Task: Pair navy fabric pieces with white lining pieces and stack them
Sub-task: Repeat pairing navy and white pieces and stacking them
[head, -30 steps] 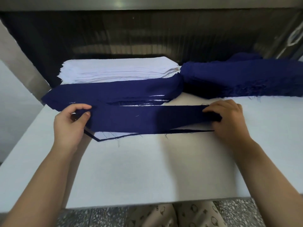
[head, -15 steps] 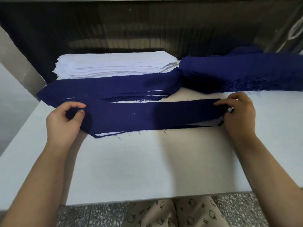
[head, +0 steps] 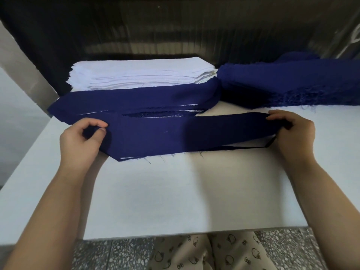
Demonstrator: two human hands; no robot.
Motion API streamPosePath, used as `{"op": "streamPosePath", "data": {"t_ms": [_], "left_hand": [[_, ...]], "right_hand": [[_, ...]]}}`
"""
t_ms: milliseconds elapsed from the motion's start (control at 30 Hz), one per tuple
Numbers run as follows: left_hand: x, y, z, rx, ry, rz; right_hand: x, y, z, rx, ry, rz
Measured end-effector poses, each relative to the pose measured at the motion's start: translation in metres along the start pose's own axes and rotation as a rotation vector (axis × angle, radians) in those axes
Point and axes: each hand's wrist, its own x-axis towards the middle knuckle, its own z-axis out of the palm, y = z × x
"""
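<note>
Both hands (head: 81, 140) (head: 294, 137) pinch navy strip (head: 175, 135) ends; table (head: 185, 201) front bare.

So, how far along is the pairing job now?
Done: a small paired stack, white edges showing between navy layers. In hand: left hand and right hand pinch a navy piece over white lining. Left: the tall white lining stack and navy pile.

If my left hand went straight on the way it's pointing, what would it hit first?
Probably the navy pile lying just beyond the left hand, which grips the navy strip, before the white lining stack; depth is unclear.
</note>
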Motion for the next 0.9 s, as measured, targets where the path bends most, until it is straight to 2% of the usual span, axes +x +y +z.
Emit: {"op": "streamPosePath", "data": {"t_ms": [233, 467, 667, 733, 833, 900], "left_hand": [[-0.001, -0.003, 0.000, 0.120, -0.089, -0.002], [0.001, -0.004, -0.002, 0.316, -0.132, 0.021], [0.001, 0.001, -0.006, 0.468, -0.167, -0.028], [0.000, 0.001, -0.009, 0.524, -0.157, -0.070], [-0.002, 0.003, -0.011, 0.540, -0.154, -0.105], [-0.003, 0.006, -0.011, 0.537, -0.175, -0.078]], "right_hand": [[0.000, -0.001, 0.000, -0.092, -0.104, 0.104], [0.001, -0.001, -0.001, 0.029, -0.060, 0.214], [-0.003, -0.006, -0.003, 0.034, -0.056, 0.206], [-0.002, -0.007, -0.003, -0.154, -0.063, 0.140], [0.000, -0.007, -0.002, -0.601, -0.181, 0.120], [-0.001, -0.008, -0.001, -0.696, -0.222, 0.144]]}}
